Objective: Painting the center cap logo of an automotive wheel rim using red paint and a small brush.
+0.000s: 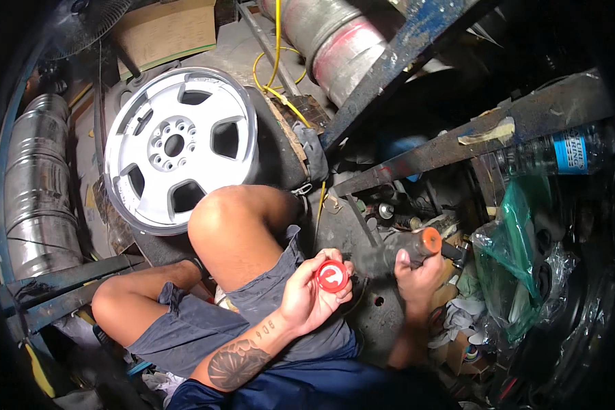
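My left hand (306,294) is closed around a small round red container (332,276), which shows a white and red inside. It is held above my lap, tilted so that this face points up. Off to the right, my right hand (418,277) grips a dark, thick cylindrical tool (410,247) with an orange round end. Its far part is blurred, so I cannot make out its exact kind. Beyond my knees a white and silver wheel rim (158,143) lies face up, nearest to my raised knee and apart from both hands.
A blue, paint-worn metal frame (396,75) slants across the right. Metal drums (41,184) stand at the left, and a fan (82,20) is behind. A yellow hose (278,48) hangs near the rim. Green plastic (519,239) and a clear bottle (553,154) crowd the right side.
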Tool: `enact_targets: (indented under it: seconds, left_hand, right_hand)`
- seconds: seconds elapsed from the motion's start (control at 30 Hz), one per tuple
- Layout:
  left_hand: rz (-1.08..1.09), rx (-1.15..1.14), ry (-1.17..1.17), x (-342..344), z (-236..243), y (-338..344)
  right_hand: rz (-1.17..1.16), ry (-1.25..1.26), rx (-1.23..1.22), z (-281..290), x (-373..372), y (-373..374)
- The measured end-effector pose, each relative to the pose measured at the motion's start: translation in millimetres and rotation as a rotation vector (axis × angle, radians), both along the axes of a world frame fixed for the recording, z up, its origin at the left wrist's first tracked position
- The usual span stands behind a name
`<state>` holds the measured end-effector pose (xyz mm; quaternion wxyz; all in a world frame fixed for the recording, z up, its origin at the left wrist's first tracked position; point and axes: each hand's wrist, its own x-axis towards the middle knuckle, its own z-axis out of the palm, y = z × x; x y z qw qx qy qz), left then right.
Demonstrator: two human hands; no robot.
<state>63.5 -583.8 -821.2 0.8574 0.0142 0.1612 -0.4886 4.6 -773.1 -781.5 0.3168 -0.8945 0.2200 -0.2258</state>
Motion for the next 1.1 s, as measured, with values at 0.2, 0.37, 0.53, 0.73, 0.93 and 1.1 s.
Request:
enact_targets:
  seconds: [0.2,0.37,0.53,0.73,0.93,1.1]
  left_hand:
    - [0.092,-0.001,-0.003,-4,-8,8]
    - [0.062,0.160,-0.132,-6,-6,3]
    - [0.044,0.230,-0.247,-9,-13,1]
    - [0.020,0.240,-0.259,-12,-15,0]
    - [-0.049,0.172,-0.160,-9,-15,4]
    - [-0.070,0.096,-0.096,-7,-15,7]
  right_hand:
    - [0.552,0.484,-0.392,82,38,25]
    - [0.825,0.764,-0.607,98,56,34]
    - [0.928,0.909,-0.671,94,63,43]
    - [0.923,0.988,-0.693,98,61,46]
    - [0.895,1.055,-0.593,102,60,42]
    - [0.788,0.873,-0.311,86,38,23]
